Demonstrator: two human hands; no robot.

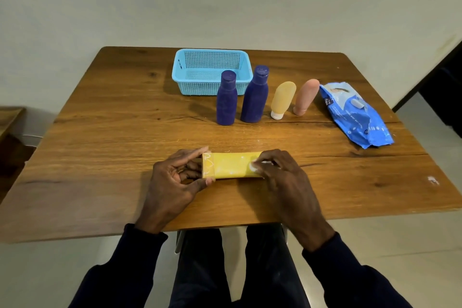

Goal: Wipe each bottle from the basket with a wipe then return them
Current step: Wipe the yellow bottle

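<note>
A yellow tube bottle (231,165) lies sideways near the table's front edge. My left hand (175,182) grips its left end. My right hand (282,177) presses a small white wipe (255,167) against its right end, which the fingers partly hide. Behind stand two dark blue bottles (226,99) (255,95), a small yellow tube (282,100) on its white cap and a pink tube (305,97). The light blue basket (180,70) sits at the back with nothing in it.
A blue pack of wet wipes (355,115) lies at the right of the wooden table (105,120). A small white scrap (432,179) lies near the right front edge. A wall stands behind the table.
</note>
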